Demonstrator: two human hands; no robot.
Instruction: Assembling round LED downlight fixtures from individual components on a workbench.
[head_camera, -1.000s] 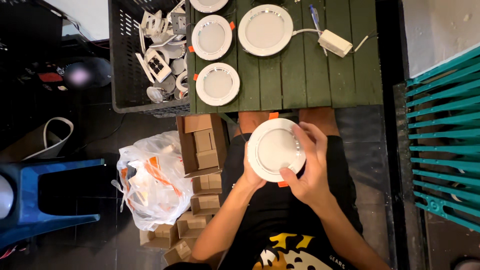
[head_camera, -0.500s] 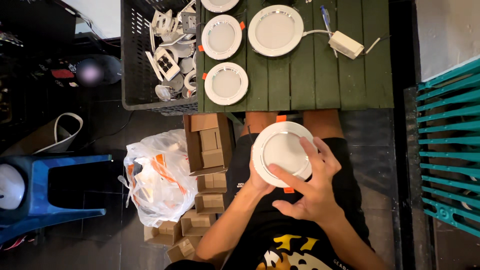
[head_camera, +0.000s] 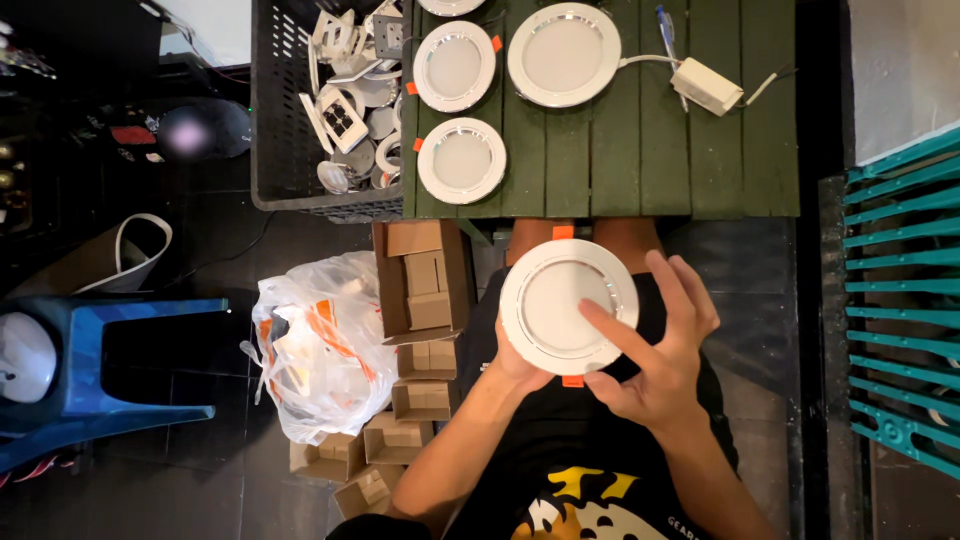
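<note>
At frame centre, the left hand (head_camera: 515, 365) cups the round white downlight (head_camera: 567, 307) from beneath, fingers clasped on its rim; the right hand (head_camera: 655, 355) lies across its face, fingers spread, forefinger pressing the diffuser.

Dark tiled floor (head_camera: 200, 470), green slatted table (head_camera: 640, 150) at top, blue plastic stool (head_camera: 100, 360) left, black crate (head_camera: 300, 150) beside table, teal slatted panel (head_camera: 900, 330) right, pale wall (head_camera: 890, 70) behind.
</note>
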